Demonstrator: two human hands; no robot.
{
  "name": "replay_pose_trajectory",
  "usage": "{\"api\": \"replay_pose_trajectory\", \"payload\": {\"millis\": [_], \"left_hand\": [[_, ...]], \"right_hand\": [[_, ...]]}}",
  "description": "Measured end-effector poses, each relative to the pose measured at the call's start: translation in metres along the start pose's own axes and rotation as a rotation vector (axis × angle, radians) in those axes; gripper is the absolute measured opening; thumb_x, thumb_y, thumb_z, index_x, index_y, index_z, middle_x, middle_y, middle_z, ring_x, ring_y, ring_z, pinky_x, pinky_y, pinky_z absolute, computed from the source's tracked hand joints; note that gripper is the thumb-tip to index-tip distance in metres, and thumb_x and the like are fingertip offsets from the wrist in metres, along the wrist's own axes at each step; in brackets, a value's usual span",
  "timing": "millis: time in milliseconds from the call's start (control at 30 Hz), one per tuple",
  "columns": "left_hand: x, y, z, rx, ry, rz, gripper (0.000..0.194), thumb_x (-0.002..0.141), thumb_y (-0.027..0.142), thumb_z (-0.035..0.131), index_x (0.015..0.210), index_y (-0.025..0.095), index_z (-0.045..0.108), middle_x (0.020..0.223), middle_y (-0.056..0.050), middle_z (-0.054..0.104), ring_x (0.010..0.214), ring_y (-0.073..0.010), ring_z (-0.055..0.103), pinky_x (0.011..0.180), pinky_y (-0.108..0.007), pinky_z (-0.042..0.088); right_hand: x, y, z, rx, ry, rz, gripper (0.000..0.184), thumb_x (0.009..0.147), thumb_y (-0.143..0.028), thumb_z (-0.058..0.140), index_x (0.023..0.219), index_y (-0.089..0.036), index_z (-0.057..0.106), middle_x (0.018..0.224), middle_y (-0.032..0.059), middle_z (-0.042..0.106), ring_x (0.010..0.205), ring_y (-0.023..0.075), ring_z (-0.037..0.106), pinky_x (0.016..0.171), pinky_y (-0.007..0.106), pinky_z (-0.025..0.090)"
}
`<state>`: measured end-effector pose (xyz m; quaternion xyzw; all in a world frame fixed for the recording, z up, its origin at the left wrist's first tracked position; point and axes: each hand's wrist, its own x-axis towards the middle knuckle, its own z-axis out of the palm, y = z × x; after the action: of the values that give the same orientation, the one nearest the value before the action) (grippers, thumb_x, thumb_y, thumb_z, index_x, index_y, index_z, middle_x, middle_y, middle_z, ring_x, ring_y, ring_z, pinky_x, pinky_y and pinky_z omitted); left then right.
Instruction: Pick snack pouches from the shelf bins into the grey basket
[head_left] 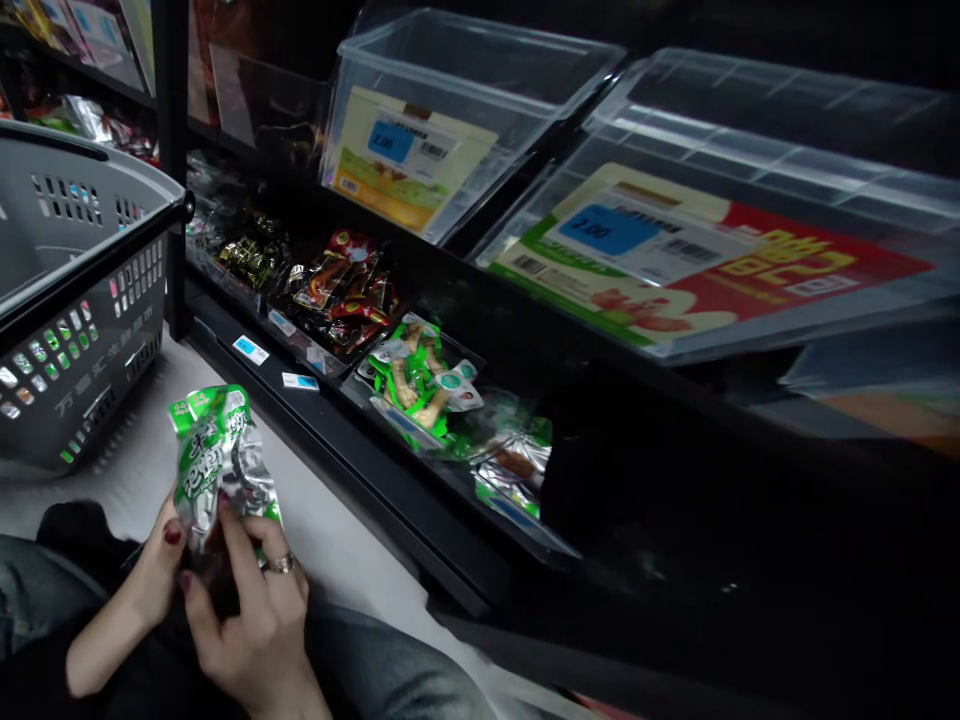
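A green and silver snack packet (217, 455), printed with white characters, is held upright above my lap. My left hand (156, 570) grips its left edge, the thumb on the front and the other fingers hidden behind. With a ring on one finger, my right hand (259, 600) rests on the lower front and right side of the packet, fingers bent against it. Whether more packets lie behind this one cannot be made out.
At the left stands a grey shopping basket (82, 380) with a black handle. The low black shelf (390, 510) carries clear bins of dark red packets (349, 290), green packets (420, 375) and silver packets (517, 465). Higher up are clear plastic boxes (480, 60) with price labels.
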<state>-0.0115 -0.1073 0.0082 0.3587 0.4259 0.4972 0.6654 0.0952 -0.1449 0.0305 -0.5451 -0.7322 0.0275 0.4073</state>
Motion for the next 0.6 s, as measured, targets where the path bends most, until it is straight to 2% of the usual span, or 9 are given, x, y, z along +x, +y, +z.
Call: {"api": "replay_pose_trajectory", "payload": {"millis": [100,200,267,367,467,533,600], "left_hand": [[0.0,-0.006,-0.005,-0.142,-0.045,-0.106,0.07,0.062,0.072,0.041,0.099,0.018,0.064,0.092,-0.009,0.069,0.1,-0.029,0.055,0.087,-0.037,0.044],[0.003,-0.008,-0.004,-0.209,0.011,-0.194,0.068,0.069,0.069,0.036,0.098,0.016,0.066,0.089,-0.009,0.07,0.099,-0.0286,0.057,0.086,-0.037,0.045],[0.005,-0.006,-0.001,-0.235,0.031,-0.222,0.067,0.071,0.068,0.034,0.097,0.015,0.067,0.089,-0.009,0.071,0.098,-0.028,0.058,0.085,-0.037,0.046],[0.003,-0.001,0.002,-0.25,0.024,-0.267,0.067,0.07,0.068,0.035,0.095,0.015,0.068,0.086,-0.009,0.071,0.097,-0.0277,0.059,0.084,-0.036,0.047],[-0.001,0.0,0.002,-0.262,-0.005,-0.318,0.067,0.068,0.069,0.037,0.092,0.015,0.069,0.084,-0.01,0.071,0.096,-0.0284,0.059,0.085,-0.037,0.046],[-0.001,-0.001,0.0,-0.217,-0.004,-0.276,0.064,0.067,0.068,0.04,0.092,0.016,0.068,0.087,-0.01,0.07,0.097,-0.0283,0.058,0.087,-0.037,0.044],[0.002,-0.002,-0.003,-0.082,-0.001,-0.152,0.059,0.064,0.065,0.049,0.094,0.018,0.067,0.092,-0.009,0.069,0.099,-0.028,0.056,0.091,-0.038,0.04]], "right_hand": [[0.002,0.003,-0.002,0.143,-0.039,0.034,0.044,0.08,-0.027,0.047,0.121,-0.012,0.046,0.09,0.0113,0.058,0.082,0.019,0.058,0.068,0.03,0.052],[0.003,0.004,-0.001,0.212,-0.031,0.109,0.037,0.08,-0.013,0.046,0.117,-0.018,0.051,0.082,0.0071,0.058,0.074,0.0152,0.058,0.067,0.027,0.051],[0.002,0.003,0.002,0.224,-0.015,0.123,0.037,0.08,-0.01,0.045,0.115,-0.019,0.052,0.08,0.0063,0.058,0.071,0.0143,0.057,0.065,0.026,0.05],[0.0,0.0,0.005,0.203,-0.008,0.147,0.036,0.079,-0.014,0.049,0.114,-0.018,0.052,0.084,0.0074,0.057,0.075,0.016,0.057,0.066,0.028,0.05],[0.003,-0.002,0.002,0.135,-0.055,0.191,0.044,0.073,-0.029,0.06,0.114,-0.018,0.051,0.102,0.0115,0.053,0.093,0.0239,0.052,0.08,0.042,0.046],[0.007,-0.003,-0.004,0.152,-0.143,0.212,0.055,0.067,-0.035,0.064,0.117,-0.018,0.047,0.111,0.0122,0.05,0.102,0.0276,0.046,0.087,0.048,0.04],[0.011,-0.003,-0.009,0.231,-0.247,0.224,0.066,0.063,-0.034,0.068,0.122,-0.018,0.043,0.114,0.0112,0.05,0.109,0.0281,0.041,0.092,0.047,0.037]]}}
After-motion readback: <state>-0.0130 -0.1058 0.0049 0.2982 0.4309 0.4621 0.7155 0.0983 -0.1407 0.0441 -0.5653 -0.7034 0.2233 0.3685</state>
